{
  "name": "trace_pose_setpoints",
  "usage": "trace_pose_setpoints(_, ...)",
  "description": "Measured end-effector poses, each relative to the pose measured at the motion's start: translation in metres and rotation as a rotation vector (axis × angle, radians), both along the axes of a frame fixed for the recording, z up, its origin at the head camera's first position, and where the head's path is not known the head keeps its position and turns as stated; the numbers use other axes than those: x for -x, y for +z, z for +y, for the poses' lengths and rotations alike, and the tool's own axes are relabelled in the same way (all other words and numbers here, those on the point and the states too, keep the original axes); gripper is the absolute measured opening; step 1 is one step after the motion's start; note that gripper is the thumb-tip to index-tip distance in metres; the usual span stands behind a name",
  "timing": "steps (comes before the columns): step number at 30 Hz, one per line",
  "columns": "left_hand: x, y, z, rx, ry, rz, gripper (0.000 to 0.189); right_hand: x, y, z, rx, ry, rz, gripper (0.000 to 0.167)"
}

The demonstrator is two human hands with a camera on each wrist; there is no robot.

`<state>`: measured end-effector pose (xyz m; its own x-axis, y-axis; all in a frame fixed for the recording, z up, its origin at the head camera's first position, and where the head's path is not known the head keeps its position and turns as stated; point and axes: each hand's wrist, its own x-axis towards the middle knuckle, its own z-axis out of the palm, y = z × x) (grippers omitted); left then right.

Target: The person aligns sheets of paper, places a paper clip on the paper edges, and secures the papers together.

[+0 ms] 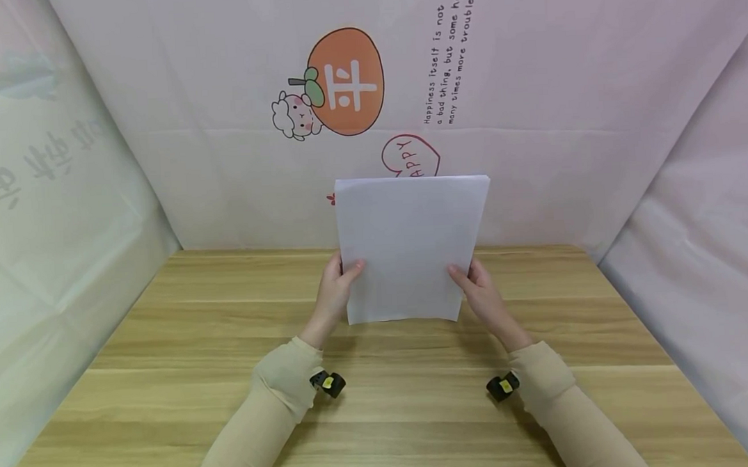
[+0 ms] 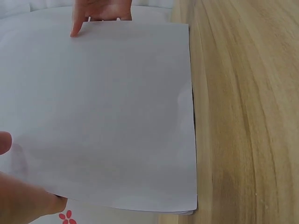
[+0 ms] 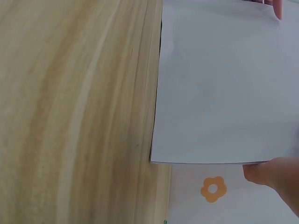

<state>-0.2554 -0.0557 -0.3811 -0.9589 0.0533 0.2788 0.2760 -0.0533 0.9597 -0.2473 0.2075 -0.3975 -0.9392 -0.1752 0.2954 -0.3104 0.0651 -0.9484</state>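
Note:
A stack of white paper (image 1: 412, 239) is held up over the far part of the table, its broad face toward the head camera. My left hand (image 1: 337, 289) grips its left edge, thumb on the front face and fingers behind. On the opposite edge, my right hand (image 1: 482, 293) holds the stack the same way. In the left wrist view the paper (image 2: 107, 116) fills the middle, with a slightly layered lower corner. The right wrist view shows the sheets (image 3: 224, 88) with even edges. Most fingers of both hands are hidden behind the paper.
A wood-grain table (image 1: 407, 420) lies below the hands. Behind it hangs a white printed cloth (image 1: 534, 171), with more pale cloth (image 1: 54, 226) at the left and right sides. Each forearm carries a small black wrist camera, the left one (image 1: 330, 383) and the right one (image 1: 502, 387).

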Motion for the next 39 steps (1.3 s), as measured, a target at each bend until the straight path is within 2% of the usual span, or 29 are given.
trace_pose_setpoints(4,0.000,0.002,0.000,-0.006,-0.004,-0.002,0.042,0.000,0.002,-0.002,-0.002,-0.038,-0.010,0.047)
trace_pose_setpoints(8,-0.002,0.006,-0.001,-0.017,-0.043,-0.005,0.045,-0.001,0.003,-0.003,-0.006,-0.060,-0.005,0.047)
trace_pose_setpoints(14,-0.017,0.022,-0.001,0.017,-0.066,0.026,0.045,-0.001,0.003,-0.004,-0.009,-0.076,-0.004,0.048)
trace_pose_setpoints(23,-0.004,0.003,0.000,-0.038,-0.030,-0.001,0.044,-0.004,0.007,-0.007,0.026,-0.080,-0.015,0.047)
trace_pose_setpoints(28,-0.004,0.003,0.001,-0.047,-0.013,0.018,0.045,-0.004,0.008,-0.008,0.037,-0.080,0.007,0.046)
trace_pose_setpoints(35,-0.007,0.007,-0.002,-0.039,-0.060,0.013,0.045,-0.002,0.007,-0.007,0.060,-0.063,0.043,0.042)
trace_pose_setpoints(39,-0.006,0.006,-0.001,-0.044,-0.029,0.020,0.045,-0.002,0.008,-0.008,0.060,-0.064,0.053,0.042)
